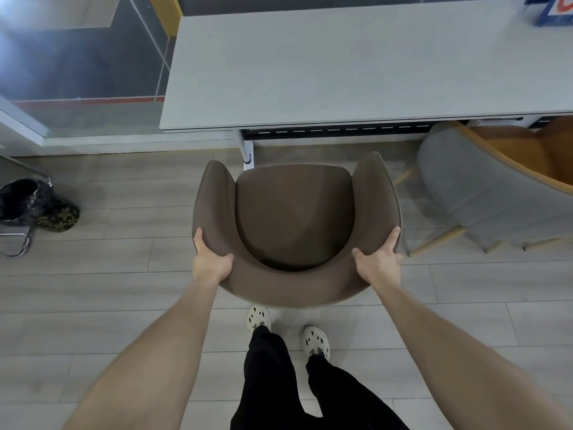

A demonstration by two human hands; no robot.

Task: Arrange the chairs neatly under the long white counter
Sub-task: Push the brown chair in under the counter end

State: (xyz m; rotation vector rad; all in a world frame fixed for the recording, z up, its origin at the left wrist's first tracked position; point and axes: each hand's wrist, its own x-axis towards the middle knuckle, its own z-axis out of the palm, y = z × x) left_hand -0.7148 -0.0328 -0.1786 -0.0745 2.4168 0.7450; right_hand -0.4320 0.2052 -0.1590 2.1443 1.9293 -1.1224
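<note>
Blue-white card (pixel 555 10): on the white counter (pixel 341 63) at 1 o'clock, part of one red letter, cut off, not readable.
Counter leg (pixel 248 152): small dark curved mark, no clear letter.

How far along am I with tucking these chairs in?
Done: the grey chair sits partly under the white counter. In hand: left hand and right hand grip the brown chair by its back. Left: it stands wholly in front of the counter; push it under.

The plank floor (pixel 93 290) bears a grey chair (pixel 483 193), a white counter leg (pixel 248 155) and a dark bag (pixel 31 203).
</note>
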